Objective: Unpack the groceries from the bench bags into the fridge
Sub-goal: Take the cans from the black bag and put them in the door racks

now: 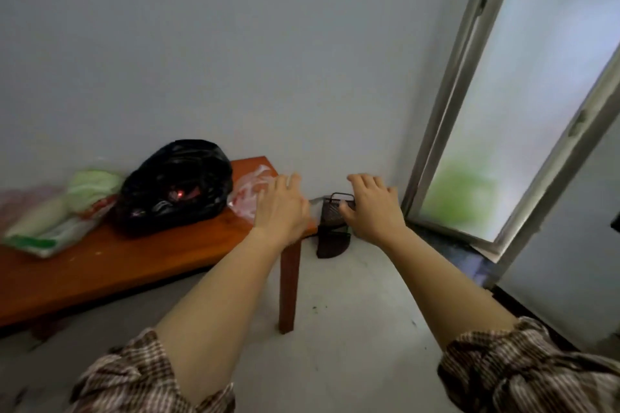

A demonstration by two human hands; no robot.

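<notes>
The groceries sit in their bags on a reddish-brown wooden bench (188,245) that stands against the pale wall (235,43). A crumpled black plastic bag (177,184) rests near the middle of the seat, its mouth gaping toward the camera with something red showing inside (too blurred to name). Just beside it, at the bench's right end, lies a thin clear bag (250,191) with pinkish-red contents. At the left end a third, translucent bag (60,211) holds a pale green leafy cabbage and a long white vegetable, touching the black bag's left side. The left hand (280,208) hovers over the right end of the bench, back up, with its fingers straight and loosely together, their tips reaching the edge of the clear bag; whether they actually touch it cannot be told. It grips nothing. The right hand (372,208) is held out level with it, past the end of the bench, fingers spread apart and empty. Behind and below that hand, a dark brown slatted plastic object (333,238) leans on the floor at the foot of the wall, just beside the bench leg (289,282). Both forearms are bare, with brown checked sleeves (151,375) pushed up toward the elbows. The floor (352,312) is pale and speckled. To the right a grey metal door frame (463,77) slants upward around a frosted pane (536,94), with a blur of green showing low behind the glass.
</notes>
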